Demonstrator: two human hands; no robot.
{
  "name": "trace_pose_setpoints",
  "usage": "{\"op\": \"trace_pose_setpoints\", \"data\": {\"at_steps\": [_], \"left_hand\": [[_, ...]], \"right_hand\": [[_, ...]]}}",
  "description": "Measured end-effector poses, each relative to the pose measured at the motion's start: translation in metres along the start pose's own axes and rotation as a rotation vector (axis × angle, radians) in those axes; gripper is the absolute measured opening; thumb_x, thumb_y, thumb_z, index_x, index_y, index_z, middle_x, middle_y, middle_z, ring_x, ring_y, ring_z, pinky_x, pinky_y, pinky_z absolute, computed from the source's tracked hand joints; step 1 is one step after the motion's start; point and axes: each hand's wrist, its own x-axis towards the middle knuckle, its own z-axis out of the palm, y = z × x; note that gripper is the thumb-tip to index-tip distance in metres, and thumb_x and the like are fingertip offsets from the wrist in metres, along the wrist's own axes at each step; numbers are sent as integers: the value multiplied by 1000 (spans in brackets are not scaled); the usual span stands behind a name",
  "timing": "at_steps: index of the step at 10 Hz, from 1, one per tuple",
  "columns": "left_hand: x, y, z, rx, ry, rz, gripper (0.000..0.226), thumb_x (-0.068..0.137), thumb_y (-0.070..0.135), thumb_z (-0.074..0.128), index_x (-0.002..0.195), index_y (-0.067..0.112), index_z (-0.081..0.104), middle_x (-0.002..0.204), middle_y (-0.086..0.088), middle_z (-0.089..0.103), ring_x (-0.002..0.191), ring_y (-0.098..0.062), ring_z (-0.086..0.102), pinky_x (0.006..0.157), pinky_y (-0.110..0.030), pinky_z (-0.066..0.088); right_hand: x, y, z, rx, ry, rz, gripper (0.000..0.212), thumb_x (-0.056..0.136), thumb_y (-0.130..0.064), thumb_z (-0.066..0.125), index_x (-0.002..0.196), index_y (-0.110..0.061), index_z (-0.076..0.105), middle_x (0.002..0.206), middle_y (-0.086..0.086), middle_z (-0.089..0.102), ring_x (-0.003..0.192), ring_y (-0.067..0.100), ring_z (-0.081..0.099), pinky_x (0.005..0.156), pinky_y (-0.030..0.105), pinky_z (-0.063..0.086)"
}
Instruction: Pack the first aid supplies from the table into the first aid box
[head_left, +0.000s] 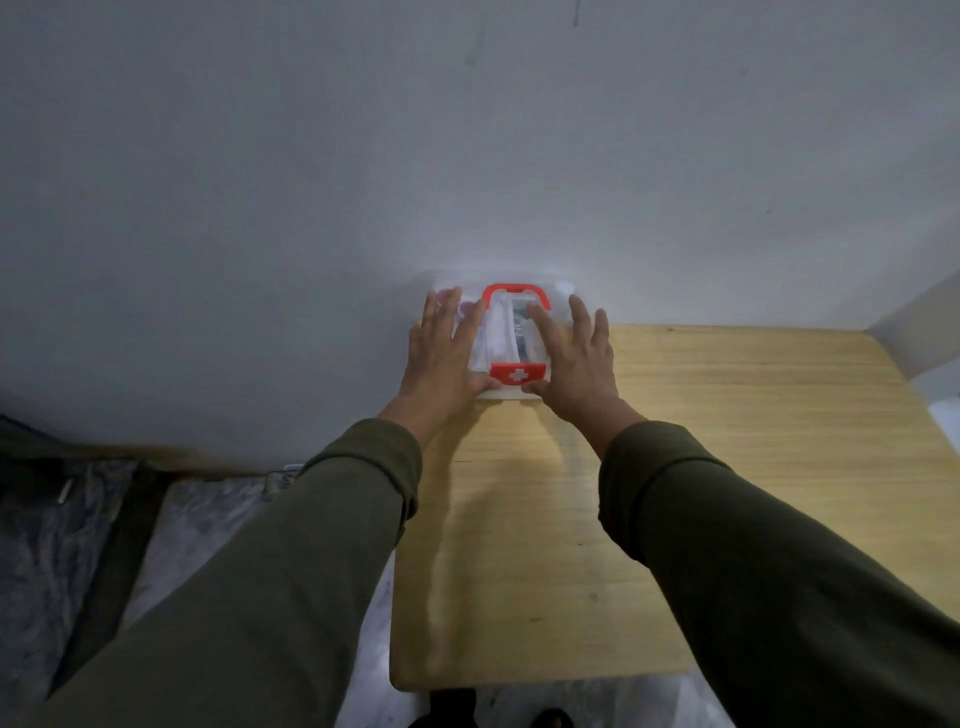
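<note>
Olive-green sleeves reach in from the near edge as two hands press on a clear first aid box (496, 340) at the far left corner of a pale wooden counter (727, 415), against a grey wall (467, 156). The left hand (444, 358) lies flat on the lid's left side, fingers spread, thumb at the near edge. Between the hands sit a red handle (514, 291) and a red latch (517, 374) with a white cross. The right hand (576, 358) lies spread on the right side.
</note>
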Motion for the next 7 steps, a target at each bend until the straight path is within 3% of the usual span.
{"op": "trace_pose_setpoints", "data": {"at_steps": [3, 4, 5, 6, 7], "left_hand": [[5, -2, 2, -34, -14, 7, 106, 71, 53, 74, 149, 28, 6, 159, -2, -2, 146, -27, -11, 117, -47, 6], [-1, -4, 4, -51, 25, 23, 105, 70, 53, 74, 148, 30, 8, 158, -3, 3, 146, -27, -1, 117, -48, 13], [-23, -3, 9, -55, 172, -18, 95, 75, 50, 71, 145, 33, 9, 156, -9, 8, 144, -28, 9, 115, -43, 18], [-66, -3, 34, -79, 329, -103, 68, 85, 36, 56, 144, 22, 25, 155, -14, 17, 143, -29, 14, 115, -38, 17], [-137, 4, 91, 16, 51, -7, 60, 88, 46, 33, 142, 20, 40, 160, -3, 3, 147, -27, 5, 118, -34, 2]], "right_hand": [[9, 5, 2, -24, -2, -30, 101, 74, -50, 71, 146, -38, 2, 158, 13, -7, 144, 45, -8, 114, 60, 17], [5, 10, 1, 37, 5, -49, 103, 72, -51, 72, 146, -39, 2, 158, 13, -8, 144, 43, -8, 114, 58, 16], [-15, 19, 6, 189, 107, -52, 96, 76, -43, 72, 146, -39, 7, 159, 12, -1, 146, 36, 4, 114, 52, 23], [-55, 39, 21, 428, 117, 24, 85, 82, -35, 67, 146, -40, 11, 159, 6, 2, 145, 28, 16, 111, 46, 36], [-115, 68, 46, 416, -4, -57, 83, 81, -37, 64, 137, -58, 6, 157, -8, 5, 141, 23, 31, 109, 31, 39]]}}
